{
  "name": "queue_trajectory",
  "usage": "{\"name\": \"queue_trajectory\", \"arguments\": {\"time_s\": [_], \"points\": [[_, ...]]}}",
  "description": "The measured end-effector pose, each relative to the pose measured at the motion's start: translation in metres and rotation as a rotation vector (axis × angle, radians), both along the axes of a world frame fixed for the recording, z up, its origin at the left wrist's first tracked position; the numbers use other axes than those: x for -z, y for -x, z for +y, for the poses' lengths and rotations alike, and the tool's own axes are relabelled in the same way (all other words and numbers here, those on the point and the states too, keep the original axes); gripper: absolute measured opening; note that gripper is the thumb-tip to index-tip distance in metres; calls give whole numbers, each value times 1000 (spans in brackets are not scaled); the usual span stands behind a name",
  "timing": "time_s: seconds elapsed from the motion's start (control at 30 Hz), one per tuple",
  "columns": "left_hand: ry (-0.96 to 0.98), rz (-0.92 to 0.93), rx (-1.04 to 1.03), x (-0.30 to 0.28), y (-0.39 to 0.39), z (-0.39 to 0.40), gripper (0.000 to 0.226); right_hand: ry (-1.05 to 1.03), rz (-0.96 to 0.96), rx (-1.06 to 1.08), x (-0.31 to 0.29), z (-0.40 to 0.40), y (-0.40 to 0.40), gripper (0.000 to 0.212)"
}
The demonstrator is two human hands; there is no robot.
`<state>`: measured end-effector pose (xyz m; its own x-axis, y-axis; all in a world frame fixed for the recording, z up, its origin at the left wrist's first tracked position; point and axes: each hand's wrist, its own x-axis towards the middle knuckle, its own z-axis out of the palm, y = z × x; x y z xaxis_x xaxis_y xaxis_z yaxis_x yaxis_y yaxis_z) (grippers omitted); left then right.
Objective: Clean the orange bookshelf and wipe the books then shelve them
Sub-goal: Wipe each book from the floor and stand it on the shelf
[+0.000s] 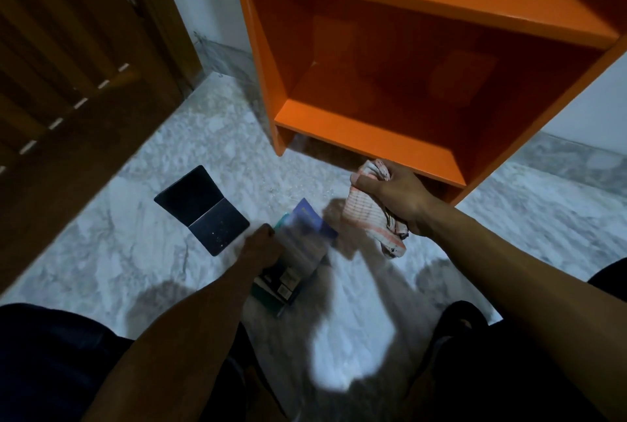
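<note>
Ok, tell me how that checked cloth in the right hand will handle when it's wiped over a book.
The checked cloth is probably floppy: it bunches in the right hand and its loose end droops. It looks light, so it should follow a cover's shape but may fold over itself.

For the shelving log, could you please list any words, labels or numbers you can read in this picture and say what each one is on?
No text can be read.
Blue book, gripped by the left hand: print on the cover, motion-blurred, unreadable.
Books beneath it: small pale labels, too small and blurred.
Dark open book on the floor: only specks, no lettering.
Checked cloth in the right hand: none.
Orange bookshelf: none.
</note>
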<state>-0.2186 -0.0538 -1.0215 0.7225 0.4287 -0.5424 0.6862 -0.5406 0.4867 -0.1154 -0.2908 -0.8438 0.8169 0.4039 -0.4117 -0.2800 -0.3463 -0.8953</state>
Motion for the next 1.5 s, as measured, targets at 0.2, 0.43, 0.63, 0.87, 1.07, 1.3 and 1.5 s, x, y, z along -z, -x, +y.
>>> {"name": "queue_trajectory", "arguments": {"time_s": [0.2,0.43,0.63,0.87,1.07,1.3,1.5], "points": [[303,-251,-158,-86,-29,17,16,0,102,60,6,-5,-6,33],[616,-461,-198,-214,-36,26,8,-193,123,333,-3,4,4,54],[648,-556,-137,-251,-21,-2,17,-584,253,289,-38,20,13,37],[324,-608,-84,-232,-11,-33,24,-617,198,203,-42,17,20,27],[438,-663,-145,-238,-12,-35,40,-646,232,113,-42,16,19,35],[643,-719,-198,-246,-15,-32,21,-657,459,183,-58,16,19,29],[597,-743,-166,-253,-16,-32,18,-674,552,503,-61,11,2,39]]}}
